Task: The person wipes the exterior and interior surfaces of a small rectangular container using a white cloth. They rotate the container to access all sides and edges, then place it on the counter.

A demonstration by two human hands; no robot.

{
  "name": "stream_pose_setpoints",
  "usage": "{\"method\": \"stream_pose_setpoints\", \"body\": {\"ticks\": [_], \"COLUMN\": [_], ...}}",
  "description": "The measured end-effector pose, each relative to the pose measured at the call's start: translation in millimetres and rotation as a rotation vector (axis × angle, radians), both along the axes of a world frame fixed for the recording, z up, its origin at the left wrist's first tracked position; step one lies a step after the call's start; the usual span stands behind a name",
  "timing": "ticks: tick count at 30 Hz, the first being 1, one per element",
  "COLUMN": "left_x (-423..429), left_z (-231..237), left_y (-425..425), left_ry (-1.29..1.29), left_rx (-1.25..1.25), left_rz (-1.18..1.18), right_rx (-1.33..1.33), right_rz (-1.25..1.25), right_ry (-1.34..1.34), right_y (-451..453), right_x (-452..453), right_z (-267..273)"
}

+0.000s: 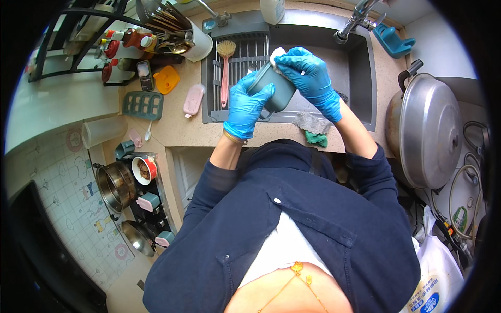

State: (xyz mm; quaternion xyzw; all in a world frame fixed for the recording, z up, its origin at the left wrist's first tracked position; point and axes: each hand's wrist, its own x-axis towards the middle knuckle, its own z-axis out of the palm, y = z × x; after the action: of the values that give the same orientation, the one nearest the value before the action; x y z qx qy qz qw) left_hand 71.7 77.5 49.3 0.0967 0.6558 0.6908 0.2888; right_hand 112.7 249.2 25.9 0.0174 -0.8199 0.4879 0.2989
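Note:
Both of my hands wear blue disposable gloves. My left hand (247,105) grips a grey-green plastic container (280,90), its thumb along the near side. The container is tilted above the sink, and its inside is turned away from view. A white cloth (277,59) is pinched in my right hand (309,80) and pressed against the container's rim. Beneath the hands lies a metal sink (360,78) with a slatted drying rack (253,44) on its left side. A pink-handled scrub brush (225,74) rests on that rack.
A grey rag (312,122) and a green scouring pad (316,138) lie on the sink's front edge. To the right stands a large lidded metal pot (424,131). A pink lid (194,100), a phone (145,75) and a utensil holder (199,41) occupy the left counter. The faucet (354,21) overhangs the sink.

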Motion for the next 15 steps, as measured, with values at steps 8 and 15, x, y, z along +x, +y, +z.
{"method": "stream_pose_setpoints", "body": {"ticks": [8,15], "left_x": [-5.4,-1.6], "left_z": [-2.0,-9.9], "left_y": [-11.0,-8.7], "left_ry": [-0.076,0.154], "left_rx": [0.084,0.113], "left_rz": [-0.163,-0.127], "right_rx": [-0.586,-0.064], "right_rz": [0.021,-0.002], "right_ry": [-0.14,-0.046], "right_y": [-6.9,-17.0], "right_x": [6.2,12.1], "right_z": [0.4,15.6]}}
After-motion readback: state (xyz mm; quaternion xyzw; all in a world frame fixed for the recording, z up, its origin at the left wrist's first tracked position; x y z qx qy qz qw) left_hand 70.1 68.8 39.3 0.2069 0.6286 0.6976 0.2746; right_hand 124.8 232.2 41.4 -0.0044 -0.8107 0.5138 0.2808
